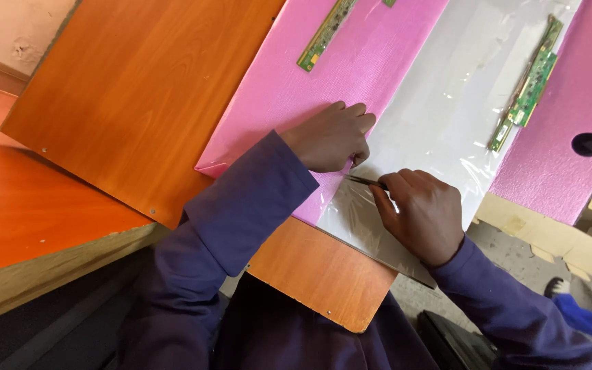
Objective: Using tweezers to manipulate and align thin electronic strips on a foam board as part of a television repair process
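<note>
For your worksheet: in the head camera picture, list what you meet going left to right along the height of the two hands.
Orange wood-grain board → pink foam sheet → left hand pressing on the foam's edge → thin dark tool → right hand gripping it → glossy white panel under clear film → long green circuit strip.

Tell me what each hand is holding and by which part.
Right hand pinches thin dark tweezers near their back end. Left hand holds nothing; it presses down on the pink foam sheet.

Your panel [439,103] lies on the foam sheet [350,75], which rests on the surface [138,103]. Circuit strips sit at twelve [324,34] and two o'clock [528,85].
</note>
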